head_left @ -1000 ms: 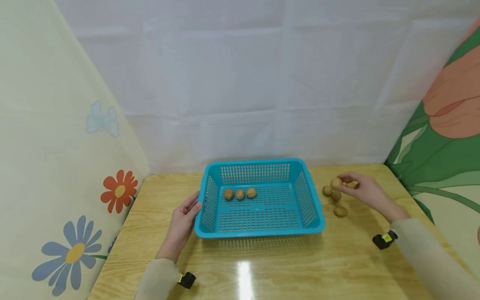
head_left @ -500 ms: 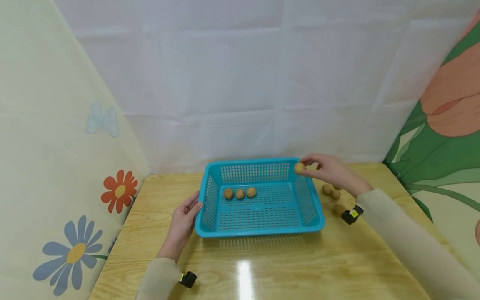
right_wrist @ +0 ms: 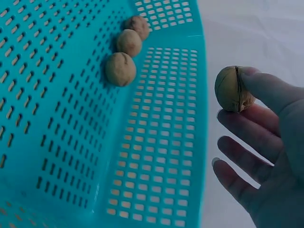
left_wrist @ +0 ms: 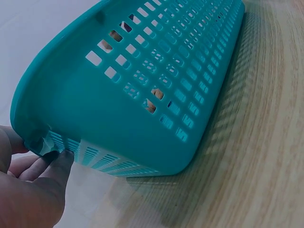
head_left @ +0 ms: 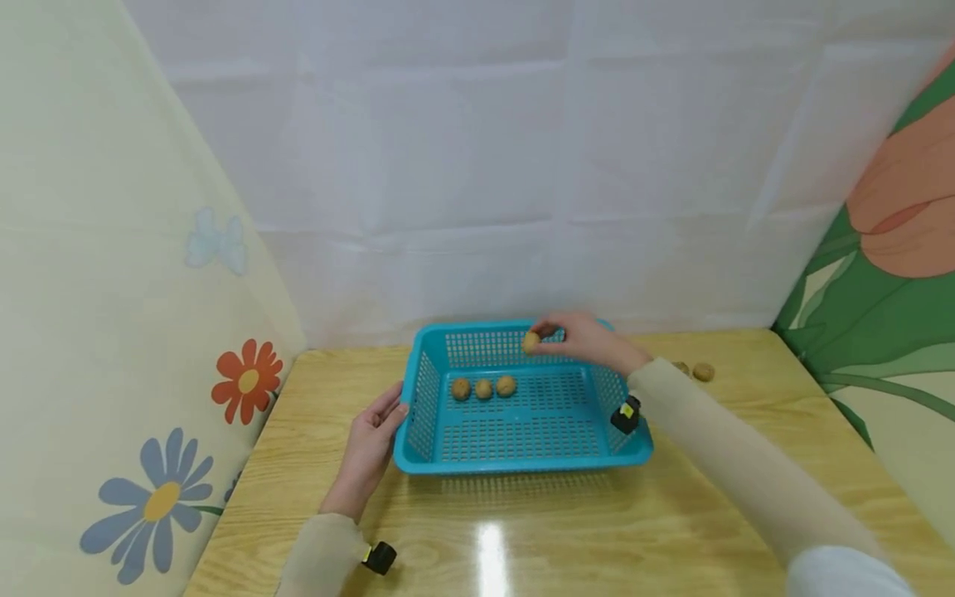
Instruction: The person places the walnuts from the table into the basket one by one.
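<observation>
A turquoise plastic basket (head_left: 522,465) with perforated walls stands on the table. My left hand (head_left: 367,448) grips its left rim, the thumb above and the other fingers against the outside wall (left_wrist: 90,114). My right hand (head_left: 585,338) pinches a walnut (right_wrist: 228,90) between thumb and forefinger; its other fingers are spread apart. In the head view this hand hovers over the basket's back part, above the floor. Three walnuts (head_left: 483,389) lie in a row inside, toward the back left.
To the right of the basket, loose walnuts (head_left: 704,371) lie on the wooden table (head_left: 567,539), some hidden behind the right sleeve (head_left: 731,448). A white cloth (head_left: 448,166) hangs close behind the basket. Flower-patterned cloths hang at both sides.
My right hand has carried a walnut left from the pile beside the basket to above the basket's back part. My left hand has stayed on the rim.
</observation>
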`<state>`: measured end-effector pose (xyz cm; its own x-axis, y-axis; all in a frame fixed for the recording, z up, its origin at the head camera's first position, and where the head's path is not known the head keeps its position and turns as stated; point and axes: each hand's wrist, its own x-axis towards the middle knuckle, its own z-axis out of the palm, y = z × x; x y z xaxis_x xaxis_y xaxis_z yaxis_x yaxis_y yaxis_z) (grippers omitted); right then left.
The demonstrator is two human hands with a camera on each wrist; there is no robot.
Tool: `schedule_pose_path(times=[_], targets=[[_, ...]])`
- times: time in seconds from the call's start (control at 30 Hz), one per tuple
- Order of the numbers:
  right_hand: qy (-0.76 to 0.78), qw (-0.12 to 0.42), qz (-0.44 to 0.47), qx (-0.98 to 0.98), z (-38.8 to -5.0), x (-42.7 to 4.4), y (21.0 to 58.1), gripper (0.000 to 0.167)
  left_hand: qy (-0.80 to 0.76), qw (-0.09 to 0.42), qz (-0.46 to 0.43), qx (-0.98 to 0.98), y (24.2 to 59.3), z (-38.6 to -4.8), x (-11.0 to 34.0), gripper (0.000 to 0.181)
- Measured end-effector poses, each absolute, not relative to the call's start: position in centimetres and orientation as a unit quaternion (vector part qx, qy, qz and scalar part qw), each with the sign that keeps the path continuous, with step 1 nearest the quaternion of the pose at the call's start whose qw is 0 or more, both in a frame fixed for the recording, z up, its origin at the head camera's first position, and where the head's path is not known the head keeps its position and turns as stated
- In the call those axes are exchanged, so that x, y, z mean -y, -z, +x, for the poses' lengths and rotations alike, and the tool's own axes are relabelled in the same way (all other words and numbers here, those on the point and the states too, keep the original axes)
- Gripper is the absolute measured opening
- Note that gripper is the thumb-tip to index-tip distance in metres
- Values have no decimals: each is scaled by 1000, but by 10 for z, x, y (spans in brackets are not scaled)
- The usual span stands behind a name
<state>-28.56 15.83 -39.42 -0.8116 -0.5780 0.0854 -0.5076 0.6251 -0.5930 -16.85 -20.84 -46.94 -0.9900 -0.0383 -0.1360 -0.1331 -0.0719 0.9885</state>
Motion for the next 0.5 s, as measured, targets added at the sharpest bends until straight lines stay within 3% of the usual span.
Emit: schedule_pose_path(times=[0.2,0.5], targets=[[304,103,-294,-900,-292,-141,414,47,-730,34,-63,-679,469,-170,207,51],[247,146,-244,-926,-297,-125,448,38,-732,28,-68,-677,472,-171,209,51]])
